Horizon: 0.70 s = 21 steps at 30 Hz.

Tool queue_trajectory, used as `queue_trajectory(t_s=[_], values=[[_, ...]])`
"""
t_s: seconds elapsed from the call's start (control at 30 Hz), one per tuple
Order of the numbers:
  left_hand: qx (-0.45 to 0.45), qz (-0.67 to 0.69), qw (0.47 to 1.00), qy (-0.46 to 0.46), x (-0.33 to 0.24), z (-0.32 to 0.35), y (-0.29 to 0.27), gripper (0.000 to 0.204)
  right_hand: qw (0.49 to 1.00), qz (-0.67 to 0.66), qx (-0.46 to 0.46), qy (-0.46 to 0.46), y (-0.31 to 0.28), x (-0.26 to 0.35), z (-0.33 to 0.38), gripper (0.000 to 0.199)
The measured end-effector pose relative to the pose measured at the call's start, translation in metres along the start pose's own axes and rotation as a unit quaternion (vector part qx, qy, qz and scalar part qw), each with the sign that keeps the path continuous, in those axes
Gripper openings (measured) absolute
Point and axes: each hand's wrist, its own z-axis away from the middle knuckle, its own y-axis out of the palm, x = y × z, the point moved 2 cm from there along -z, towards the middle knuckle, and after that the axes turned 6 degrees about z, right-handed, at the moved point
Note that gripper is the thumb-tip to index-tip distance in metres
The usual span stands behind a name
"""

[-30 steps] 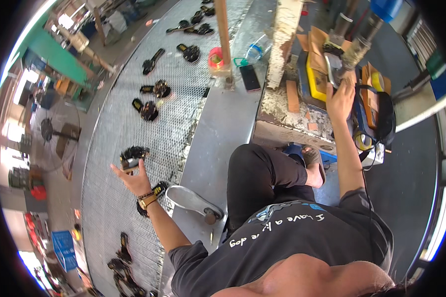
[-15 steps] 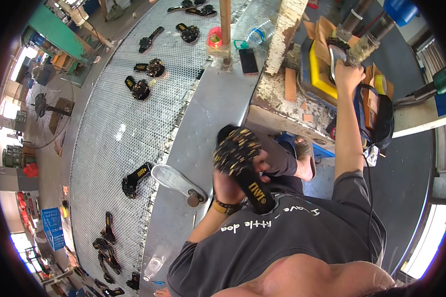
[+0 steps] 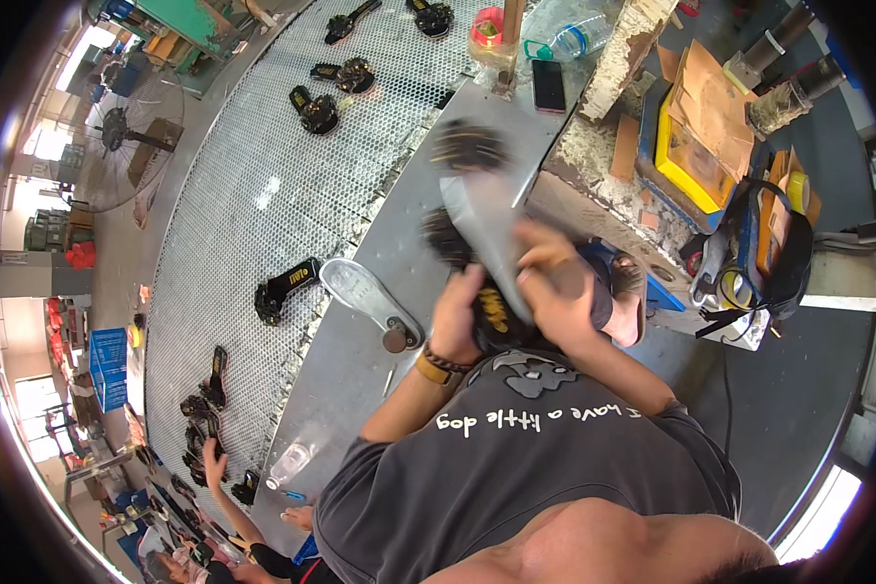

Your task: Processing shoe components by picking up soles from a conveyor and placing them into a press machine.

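Both my hands meet in front of my chest, over the edge of the grey metal table [image 3: 360, 380]. My left hand [image 3: 455, 313], with a watch on the wrist, grips a black sandal upper [image 3: 494, 319] with a yellow mark. My right hand [image 3: 547, 274] holds a long grey sole [image 3: 475, 222] pressed against that upper. The sole is blurred by motion and tilts up toward the bench. A blurred black piece [image 3: 467, 146] shows at its far end.
A grey shoe form [image 3: 365, 292] stands on a post beside a black sandal [image 3: 284, 287] on the mesh belt [image 3: 234, 195]. More black sandals [image 3: 319, 112] lie farther along. A phone [image 3: 548, 85], a bottle [image 3: 565, 41] and a yellow box [image 3: 689, 146] sit on the bench. A co-worker's hand [image 3: 210, 457] reaches in at the lower left.
My left hand came back from the mesh belt with the black upper. My right hand came down from the bench with the grey sole, and both now meet at my chest.
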Motion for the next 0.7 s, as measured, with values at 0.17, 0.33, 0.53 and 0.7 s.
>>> queue_trajectory(t_s=[0.17, 0.33, 0.53, 0.7], values=[[-0.157, 0.092, 0.961, 0.209, -0.063, 0.016, -0.067, 0.064, 0.944, -0.069, 0.293, 0.136, 0.026, 0.017, 0.02, 0.017], [-0.129, -0.136, 0.933, 0.307, -0.011, 0.023, -0.032, 0.04, 0.985, 0.0, 0.12, -0.122, 0.07, 0.013, 0.012, 0.02], [0.064, -0.161, 0.95, 0.259, -0.002, 0.005, 0.051, 0.057, 0.978, 0.115, 0.148, 0.092, 0.005, 0.003, 0.026, 0.078], [0.393, -0.603, 0.645, 0.257, 0.005, 0.023, 0.098, 0.068, 0.974, -0.094, -0.155, 0.134, -0.088, 0.009, 0.011, 0.063]])
